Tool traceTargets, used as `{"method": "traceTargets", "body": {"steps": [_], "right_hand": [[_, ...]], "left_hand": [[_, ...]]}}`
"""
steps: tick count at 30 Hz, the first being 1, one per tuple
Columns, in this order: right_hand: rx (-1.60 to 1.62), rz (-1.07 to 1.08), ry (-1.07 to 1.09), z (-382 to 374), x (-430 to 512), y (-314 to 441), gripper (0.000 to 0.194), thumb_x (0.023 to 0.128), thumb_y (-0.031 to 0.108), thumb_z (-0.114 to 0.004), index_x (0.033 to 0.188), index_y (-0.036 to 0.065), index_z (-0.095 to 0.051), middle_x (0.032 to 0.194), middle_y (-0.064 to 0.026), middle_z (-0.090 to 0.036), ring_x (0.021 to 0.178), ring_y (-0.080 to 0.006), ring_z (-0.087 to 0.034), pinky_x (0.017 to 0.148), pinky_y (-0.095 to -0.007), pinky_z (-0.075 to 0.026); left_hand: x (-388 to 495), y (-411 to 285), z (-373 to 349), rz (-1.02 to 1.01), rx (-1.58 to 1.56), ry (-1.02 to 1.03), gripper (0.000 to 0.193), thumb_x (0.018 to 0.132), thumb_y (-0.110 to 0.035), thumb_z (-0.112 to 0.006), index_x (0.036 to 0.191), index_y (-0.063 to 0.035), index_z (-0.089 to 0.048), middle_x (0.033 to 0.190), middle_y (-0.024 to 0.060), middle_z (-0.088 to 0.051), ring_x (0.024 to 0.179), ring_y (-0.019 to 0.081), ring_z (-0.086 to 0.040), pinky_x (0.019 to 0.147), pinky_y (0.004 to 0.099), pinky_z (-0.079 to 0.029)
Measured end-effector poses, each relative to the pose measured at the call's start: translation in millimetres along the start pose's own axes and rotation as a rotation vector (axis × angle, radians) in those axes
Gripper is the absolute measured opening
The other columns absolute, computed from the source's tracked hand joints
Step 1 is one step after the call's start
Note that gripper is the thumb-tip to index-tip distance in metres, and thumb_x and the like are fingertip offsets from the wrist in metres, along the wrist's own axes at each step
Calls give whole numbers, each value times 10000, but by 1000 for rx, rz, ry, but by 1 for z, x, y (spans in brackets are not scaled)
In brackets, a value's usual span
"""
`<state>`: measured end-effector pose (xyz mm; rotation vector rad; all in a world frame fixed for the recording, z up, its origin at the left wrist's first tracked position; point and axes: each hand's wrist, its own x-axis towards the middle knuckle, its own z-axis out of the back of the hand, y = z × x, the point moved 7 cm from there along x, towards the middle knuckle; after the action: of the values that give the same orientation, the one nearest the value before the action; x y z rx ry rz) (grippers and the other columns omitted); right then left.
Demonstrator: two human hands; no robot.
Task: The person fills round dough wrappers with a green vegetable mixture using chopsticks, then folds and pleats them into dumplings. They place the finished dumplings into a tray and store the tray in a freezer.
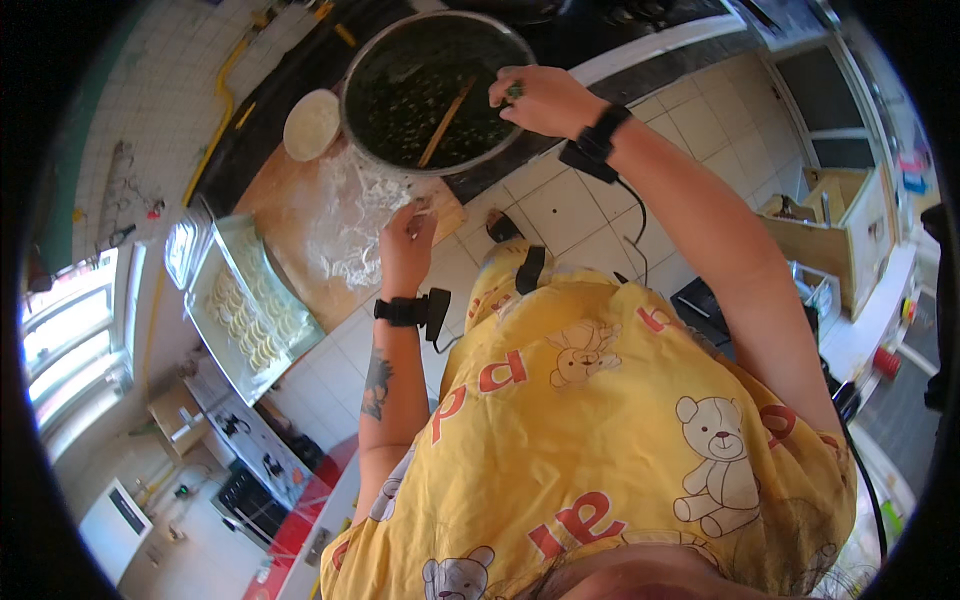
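My right hand (544, 101) is over the right rim of a large round metal pot (439, 171), its fingers curled around a bit of green chopped filling (514, 91). A dark green chopped mixture (397, 112) fills the pot, and a flat wooden stick (448, 122) lies slanted in it. My left hand (409, 244) is above the near edge of a floured wooden board (289, 199), its fingers bent. Something pale shows at its fingertips, too blurred to name. White flour (349, 251) is spread over the board beside that hand.
A pale round bowl (311, 126) stands left of the pot. Near the board's left edge, a clear lidded container (296, 337) holds rows of dumplings (244, 315). A dark counter runs behind the pot. White floor tiles (559, 206) lie below, with an open wooden drawer (855, 225) at right.
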<state>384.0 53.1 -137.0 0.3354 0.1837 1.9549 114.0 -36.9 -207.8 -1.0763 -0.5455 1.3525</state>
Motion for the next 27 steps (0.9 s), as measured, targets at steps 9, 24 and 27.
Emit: {"method": "traceTargets", "body": {"steps": [9,24,27], "right_hand": [[-225,325,697,-138,79,62,337,916,61,-570,1223,93,-706,1058,-161,-699,819,-329,-660,719,-476,-558],[293,-36,24,-11,121,-50,317,1007,350,-622,1078,45,-670,1206,-96,-637,1012,-270,-648,908,-403,-524],[408,-119,25,-20,123,-55,268,984,320,-656,1038,58,-680,1052,-92,-677,969,-299,-658,866,-393,-539]], "left_hand": [[20,-12,34,87,-147,-97,211,944,-132,-670,1075,31,-700,877,129,-733,785,155,-704,686,282,-538],[45,2,19,312,-569,-339,413,982,-181,-661,1275,65,-504,1055,142,-669,863,179,-678,653,304,-603],[44,-1,18,332,-629,-376,341,1005,-140,-609,1310,-15,-526,1127,118,-668,974,183,-675,738,332,-626]]}}
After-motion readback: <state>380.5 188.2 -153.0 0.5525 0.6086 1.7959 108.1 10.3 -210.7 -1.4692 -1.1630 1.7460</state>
